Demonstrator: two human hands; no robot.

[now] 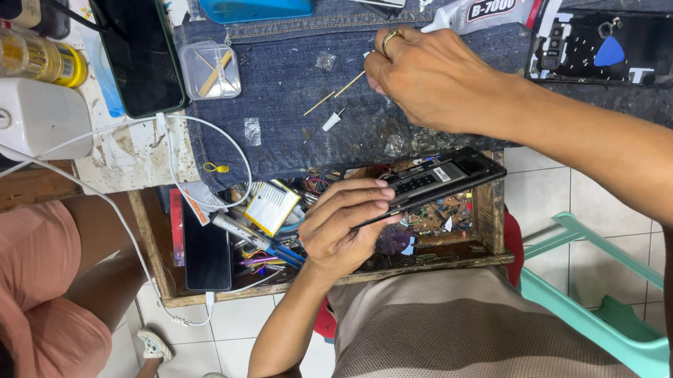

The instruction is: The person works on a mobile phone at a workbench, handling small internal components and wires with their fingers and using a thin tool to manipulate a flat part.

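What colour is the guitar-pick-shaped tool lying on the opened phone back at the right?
Blue pick, seen clearly in the head view.

Your left hand (pixel 339 232) holds a black plastic phone frame (pixel 438 180), matt with glossy patches. Your right hand (pixel 424 80), wearing a shiny metal ring (pixel 389 37), pinches a thin pale wooden stick (pixel 349 84) over coarse dark-blue denim cloth (pixel 283 98). Nearer you sits a worn, rough wooden drawer (pixel 151 241).

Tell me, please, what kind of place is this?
Probably a small phone repair bench. The left hand holds an opened phone frame, a glue tube lies on the denim mat, and the open drawer holds spare parts.
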